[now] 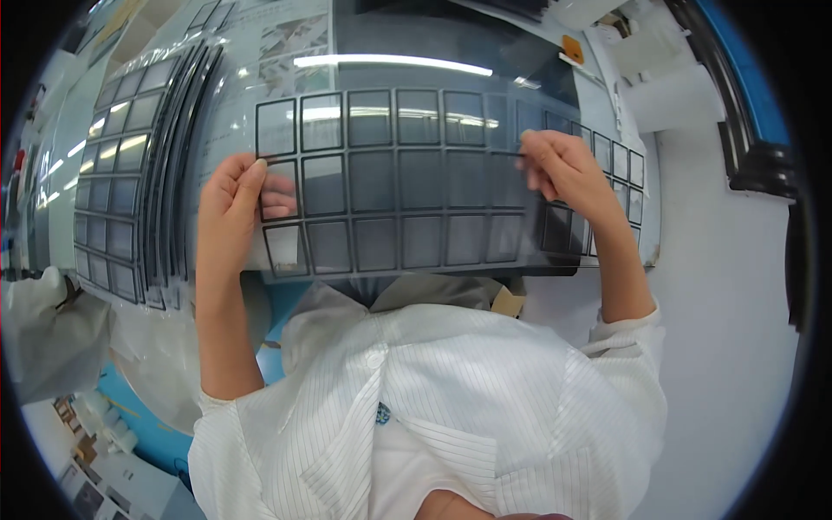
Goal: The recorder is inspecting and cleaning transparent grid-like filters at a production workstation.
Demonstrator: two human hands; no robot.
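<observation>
One striped white shirt [520, 390] is closest. Left hand [230, 198] and right hand [568, 172] pinch one flat, see-through, black-lined sheet [373, 180]; its right end looks blurry.

Stacked black-gridded panels [126, 195] lie on the pale table [594, 100].

Glossy plastic-looking sheet [373, 180] (smooth)

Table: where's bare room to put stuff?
Bare-looking: the dark surface beyond the held sheet, and the pale strip between sheet and stack. Crowded: the left, under the stack, and the right, where another grid lies beside the right hand.
</observation>
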